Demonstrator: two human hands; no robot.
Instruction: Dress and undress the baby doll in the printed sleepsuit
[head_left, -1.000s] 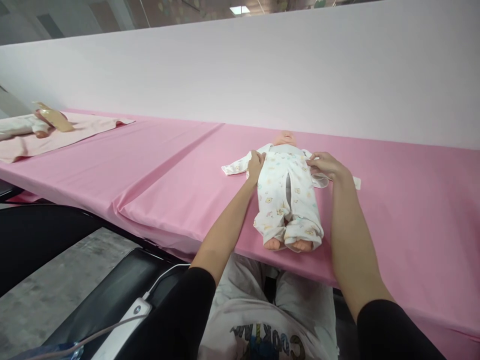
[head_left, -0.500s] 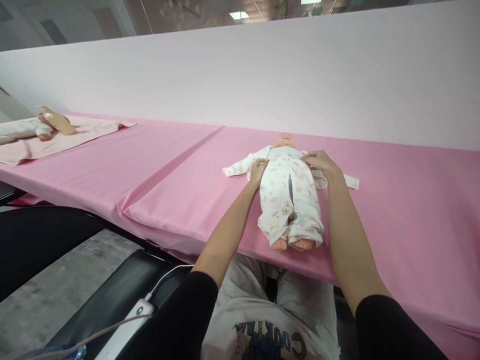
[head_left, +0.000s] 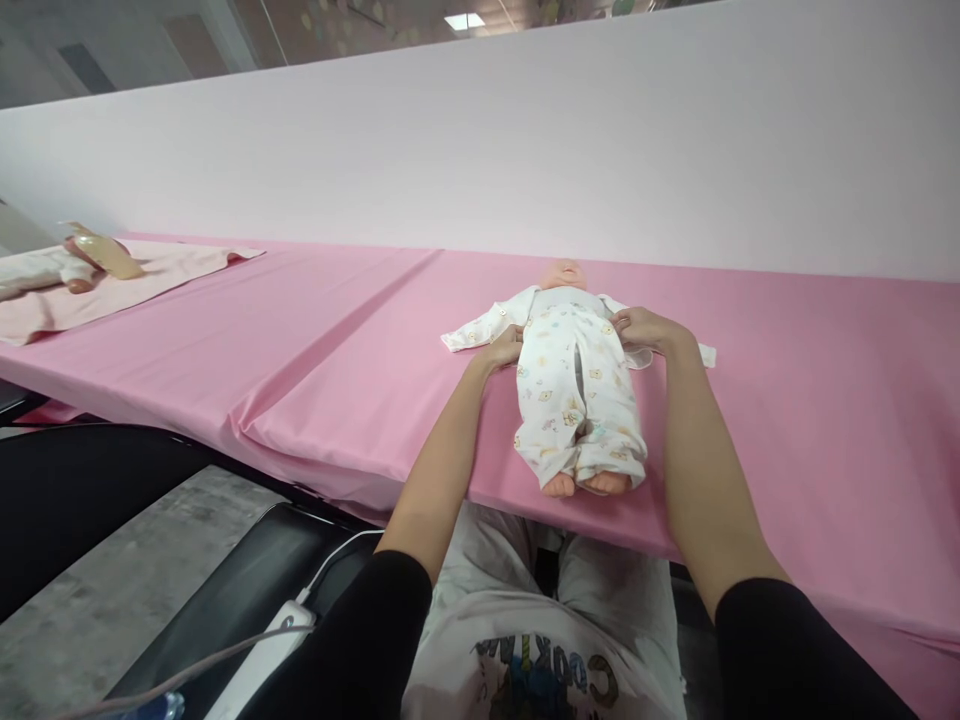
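Observation:
A baby doll point(head_left: 564, 274) lies on its back, head toward the wall and bare feet toward me. It wears a white printed top point(head_left: 495, 322) with the sleeves spread and matching printed trousers point(head_left: 551, 385) that reach high over its belly. At the left side of the waist, my left hand point(head_left: 505, 347) has its fingers closed at the trousers' edge, the tips partly hidden. On the other side, the fingers of my right hand point(head_left: 645, 328) are bent and pinch the trousers near the waistband. A white tie or cloth edge point(head_left: 639, 357) shows below my right wrist.
A pink sheet point(head_left: 360, 360) covers the long table, with a raised fold left of the doll. Far left, a pump bottle point(head_left: 109, 255) and another doll's clothed limb point(head_left: 45, 272) rest on a pale towel point(head_left: 172, 262). Black chairs point(head_left: 247, 590) and a white power strip point(head_left: 259, 660) are at lower left.
My left hand has shifted slightly down and outward along the doll's side. My right hand has moved slightly right at the waist. The view has tilted a little; the doll stays in place.

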